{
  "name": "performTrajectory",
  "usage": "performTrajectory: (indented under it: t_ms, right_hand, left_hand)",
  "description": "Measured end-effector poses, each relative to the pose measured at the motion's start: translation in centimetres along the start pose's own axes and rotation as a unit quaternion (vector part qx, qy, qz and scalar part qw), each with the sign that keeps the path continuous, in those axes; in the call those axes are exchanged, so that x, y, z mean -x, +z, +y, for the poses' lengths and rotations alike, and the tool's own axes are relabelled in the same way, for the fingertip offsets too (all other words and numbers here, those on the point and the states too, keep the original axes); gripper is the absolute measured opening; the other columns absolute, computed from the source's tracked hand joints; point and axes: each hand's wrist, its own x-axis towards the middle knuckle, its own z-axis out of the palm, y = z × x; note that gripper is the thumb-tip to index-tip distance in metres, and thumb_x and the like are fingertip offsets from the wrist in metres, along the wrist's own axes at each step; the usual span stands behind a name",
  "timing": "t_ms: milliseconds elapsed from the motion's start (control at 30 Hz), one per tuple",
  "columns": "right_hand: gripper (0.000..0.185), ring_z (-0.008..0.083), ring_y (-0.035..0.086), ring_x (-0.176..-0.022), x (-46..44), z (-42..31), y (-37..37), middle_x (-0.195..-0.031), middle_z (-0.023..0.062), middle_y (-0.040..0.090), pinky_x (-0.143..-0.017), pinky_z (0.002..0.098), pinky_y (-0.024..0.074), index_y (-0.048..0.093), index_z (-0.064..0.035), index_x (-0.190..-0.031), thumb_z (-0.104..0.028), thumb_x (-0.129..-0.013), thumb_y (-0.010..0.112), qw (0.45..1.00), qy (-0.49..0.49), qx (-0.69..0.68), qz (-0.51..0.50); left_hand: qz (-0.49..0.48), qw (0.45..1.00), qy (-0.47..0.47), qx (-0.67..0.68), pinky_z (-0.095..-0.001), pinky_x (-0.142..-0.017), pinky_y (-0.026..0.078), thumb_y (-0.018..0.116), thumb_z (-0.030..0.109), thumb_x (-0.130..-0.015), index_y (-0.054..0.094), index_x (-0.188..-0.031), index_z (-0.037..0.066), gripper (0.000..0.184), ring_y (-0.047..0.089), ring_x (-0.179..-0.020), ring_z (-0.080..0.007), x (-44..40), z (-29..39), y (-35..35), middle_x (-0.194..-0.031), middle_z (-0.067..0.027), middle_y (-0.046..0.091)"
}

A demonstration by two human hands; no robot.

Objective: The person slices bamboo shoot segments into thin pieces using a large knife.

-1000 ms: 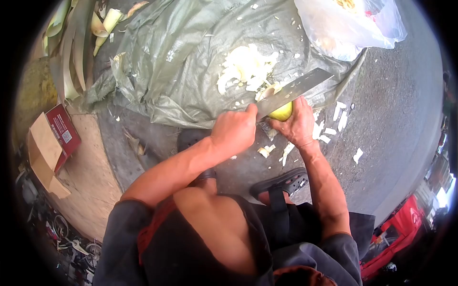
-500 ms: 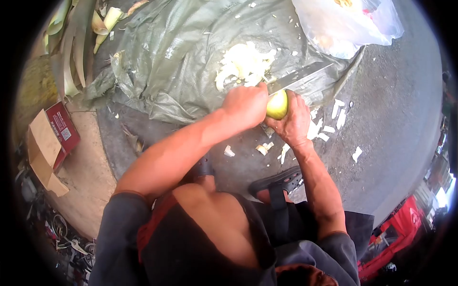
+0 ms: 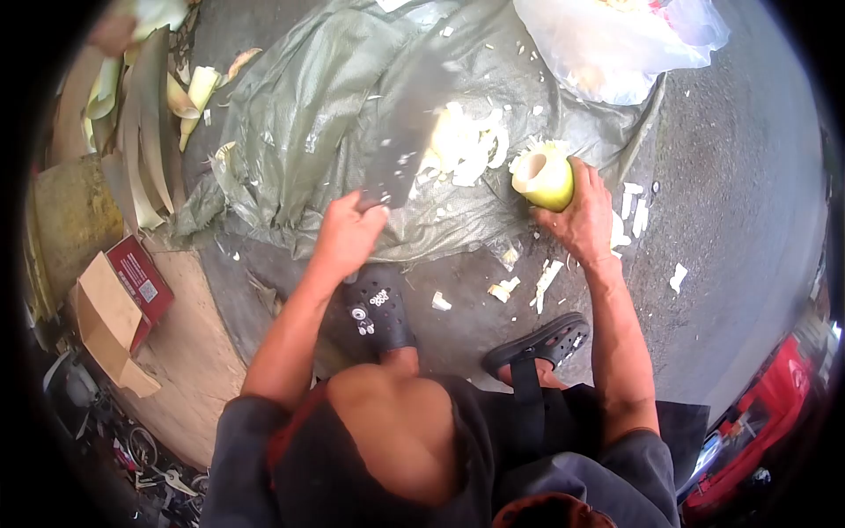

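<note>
My left hand (image 3: pixel 346 236) is closed round the handle of a broad-bladed cleaver (image 3: pixel 403 141), its blade blurred and pointing away from me over the sheet, with white specks on it. At right, my right hand (image 3: pixel 585 216) grips a short yellow-green piece of bamboo shoot (image 3: pixel 547 180) from its right side. The piece's pale, hollow cut end faces up and left, with a ragged rim. Between the two hands, a pile of pale cut slices (image 3: pixel 466 145) lies on the grey-green plastic sheet (image 3: pixel 308 132).
Long husks (image 3: pixel 141 132) lie at upper left, near another person's blurred hand (image 3: pixel 114 33). A translucent plastic bag (image 3: pixel 616 48) stands at the top right. An opened cardboard box (image 3: pixel 114 308) is at left. Pale scraps (image 3: pixel 547 283) litter the ground near my shoes (image 3: pixel 539 341).
The cleaver has come away from the bamboo shoot and swung left with my left hand. My right hand has shifted slightly right, and the piece's hollow end now shows. Another hand has appeared at upper left.
</note>
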Motion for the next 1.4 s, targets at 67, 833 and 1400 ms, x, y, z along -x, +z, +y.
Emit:
performTrajectory:
  t_ms: [67, 833, 1400]
  right_hand:
    - [0.096, 0.0387, 0.053, -0.128, -0.7, 0.3, -0.9, -0.136, 0.022, 0.055, -0.108, 0.0484, 0.0437, 0.048, -0.0005, -0.143, -0.029, -0.063, 0.091, 0.998, -0.023, 0.028, -0.043]
    - [0.092, 0.0509, 0.037, -0.141, -4.4, -12.9, 13.7, -0.148, 0.0338, 0.044, -0.118, 0.062, 0.024, 0.049, 0.0032, -0.143, -0.059, -0.081, 0.077, 0.96, -0.039, -0.163, 0.224]
    - [0.076, 0.0413, 0.048, -0.133, -6.9, -15.8, 7.2, -0.144, 0.0254, 0.048, -0.111, 0.0487, 0.0406, 0.053, 0.0021, -0.138, -0.024, -0.074, 0.086, 0.868, -0.083, -0.324, 0.366]
  left_hand:
    - [0.021, 0.997, -0.05, 0.056, -0.0312, -0.042, 0.045, 0.066, 0.011, -0.091, 0.062, -0.094, 0.002, 0.011, 0.054, -0.048, -0.0128, 0.1, -0.7, -1.0, -0.063, -0.0022, 0.056]
    - [-0.075, 0.989, -0.123, 0.042, -0.031, -0.042, 0.044, 0.069, 0.011, -0.088, 0.06, -0.084, 0.002, 0.013, 0.053, -0.044, -0.0135, -1.9, -1.6, -3.5, -0.059, -0.0037, 0.056]
    - [-0.135, 0.989, -0.066, -0.01, -0.0313, -0.043, 0.044, 0.065, 0.013, -0.091, 0.063, -0.089, -0.002, 0.015, 0.055, -0.046, -0.0128, 1.2, 8.1, -0.9, -0.059, -0.0039, 0.058]
